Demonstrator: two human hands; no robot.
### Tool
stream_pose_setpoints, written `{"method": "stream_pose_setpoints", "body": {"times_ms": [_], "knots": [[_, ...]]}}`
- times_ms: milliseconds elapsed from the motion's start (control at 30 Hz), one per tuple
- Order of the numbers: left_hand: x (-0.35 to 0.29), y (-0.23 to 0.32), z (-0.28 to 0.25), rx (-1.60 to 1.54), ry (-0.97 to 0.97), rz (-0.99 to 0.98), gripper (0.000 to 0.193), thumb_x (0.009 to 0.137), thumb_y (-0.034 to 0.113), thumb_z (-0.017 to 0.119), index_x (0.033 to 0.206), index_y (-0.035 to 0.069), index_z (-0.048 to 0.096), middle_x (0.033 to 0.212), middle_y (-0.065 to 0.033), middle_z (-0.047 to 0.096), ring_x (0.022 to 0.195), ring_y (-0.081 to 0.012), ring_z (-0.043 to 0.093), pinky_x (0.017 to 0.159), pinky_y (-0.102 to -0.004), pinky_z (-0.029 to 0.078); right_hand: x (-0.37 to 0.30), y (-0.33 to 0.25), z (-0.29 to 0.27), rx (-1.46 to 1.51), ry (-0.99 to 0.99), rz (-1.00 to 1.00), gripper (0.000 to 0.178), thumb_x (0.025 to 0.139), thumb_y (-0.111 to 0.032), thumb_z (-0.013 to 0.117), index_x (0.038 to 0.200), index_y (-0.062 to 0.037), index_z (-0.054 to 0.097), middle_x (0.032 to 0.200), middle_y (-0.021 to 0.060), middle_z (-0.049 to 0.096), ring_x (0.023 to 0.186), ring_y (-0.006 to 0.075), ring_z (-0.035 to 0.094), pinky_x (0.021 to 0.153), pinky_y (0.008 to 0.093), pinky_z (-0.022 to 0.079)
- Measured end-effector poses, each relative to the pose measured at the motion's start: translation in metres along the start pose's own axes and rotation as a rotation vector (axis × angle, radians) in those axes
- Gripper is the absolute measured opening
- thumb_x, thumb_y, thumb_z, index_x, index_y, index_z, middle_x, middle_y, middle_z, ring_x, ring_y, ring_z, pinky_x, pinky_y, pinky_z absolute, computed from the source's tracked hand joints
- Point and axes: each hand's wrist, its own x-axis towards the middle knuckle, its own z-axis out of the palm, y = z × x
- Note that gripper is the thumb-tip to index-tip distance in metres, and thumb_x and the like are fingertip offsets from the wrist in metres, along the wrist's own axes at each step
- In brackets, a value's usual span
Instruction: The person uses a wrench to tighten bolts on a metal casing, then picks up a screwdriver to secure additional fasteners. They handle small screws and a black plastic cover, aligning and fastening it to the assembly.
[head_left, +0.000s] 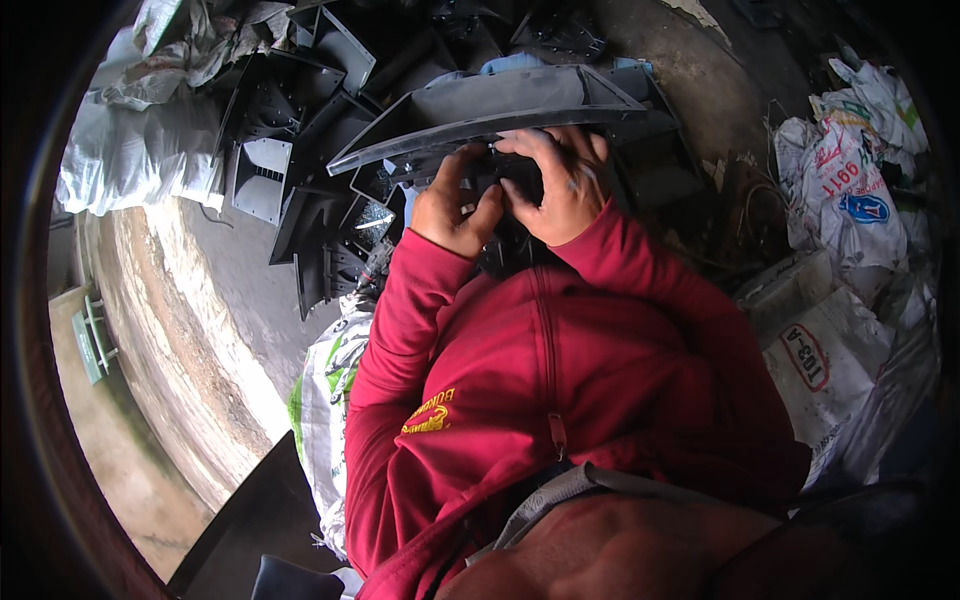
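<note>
A large black plastic housing (470, 105), long and shallow with a slanted rim, lies tilted in front of my chest. My left hand (450, 208) is closed at its near side, with the index finger bent up to the rim and the thumb apart below. Close beside it, my right hand (565, 185) curls over the same near side, its fingertips on the rim and its thumb underneath. Between the two hands the housing's underside is dark, and any small part there is hidden.
Several more black plastic housings (335, 60) are heaped beyond and to the left. A translucent plastic sack (140, 150) stands at the far left. On the right are printed white sacks (845, 175). A power-tool-like object (375, 265) lies by my left forearm.
</note>
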Motion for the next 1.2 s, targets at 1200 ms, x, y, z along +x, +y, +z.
{"method": "stream_pose_setpoints", "body": {"times_ms": [1200], "knots": [[-0.005, 0.011, 0.011, 0.581, 0.172, 0.188, 0.045, 0.083, 0.026, 0.068, 0.126, 0.016, 0.055, 0.066, -0.0093, 0.067, 0.054, -0.0272, 0.066, 0.048, -0.0368, 0.051, -0.008, 0.01, 0.011, -0.033, 0.006, 0.011, 0.065, 0.071, -0.015, 0.077, 0.13, -0.0272, 0.055, 0.1, -0.0117, 0.069, 0.1, 0.0167, 0.057, 0.091, 0.0433, 0.034]]}}
